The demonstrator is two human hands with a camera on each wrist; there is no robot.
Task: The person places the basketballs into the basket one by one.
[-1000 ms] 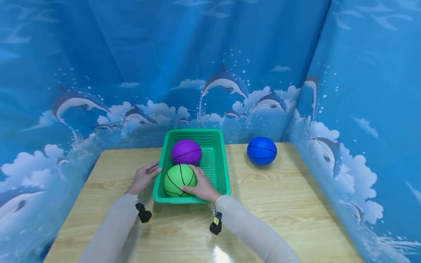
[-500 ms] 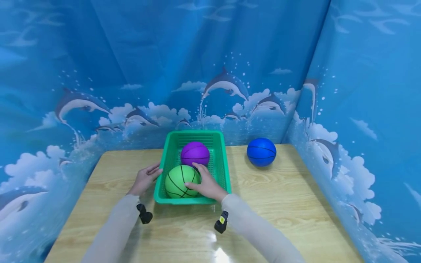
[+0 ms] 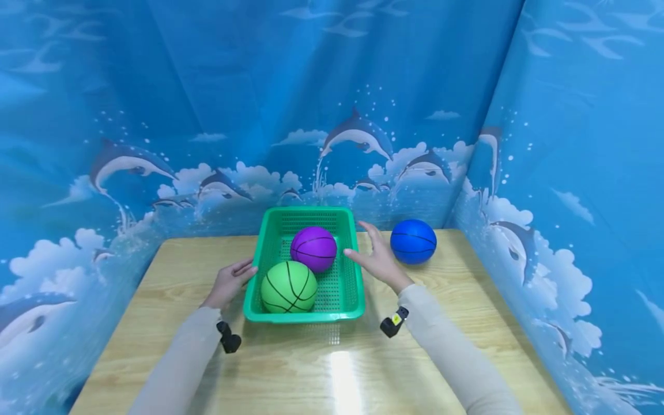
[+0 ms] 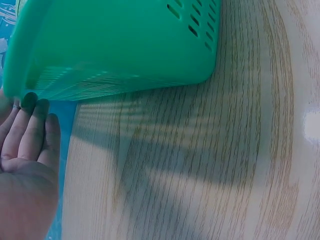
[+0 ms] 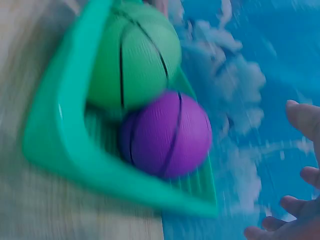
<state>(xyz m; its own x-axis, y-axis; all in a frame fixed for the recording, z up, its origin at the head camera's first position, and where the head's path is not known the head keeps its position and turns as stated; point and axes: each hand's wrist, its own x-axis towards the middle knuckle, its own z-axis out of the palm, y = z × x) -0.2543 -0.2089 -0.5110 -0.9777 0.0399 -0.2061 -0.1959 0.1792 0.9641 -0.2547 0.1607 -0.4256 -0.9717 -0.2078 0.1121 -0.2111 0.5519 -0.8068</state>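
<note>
From the head view I see the left hand (image 3: 230, 282), fingers straight, touching the green basket (image 3: 306, 317) at nine o'clock, while the right hand (image 3: 381, 257) is spread near its three o'clock side. Inside the basket, I have the green ball (image 3: 289, 287) toward seven o'clock, with the purple ball (image 3: 313, 249) just beside it at one. The blue ball (image 3: 413, 242) sits on the counter (image 3: 285, 369) between two and three o'clock of the basket.

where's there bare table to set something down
Bare table lies in front of the basket, between the sleeves, and right of the right sleeve, in front of the blue ball. Crowded: between basket and blue ball, where the right hand is.
</note>
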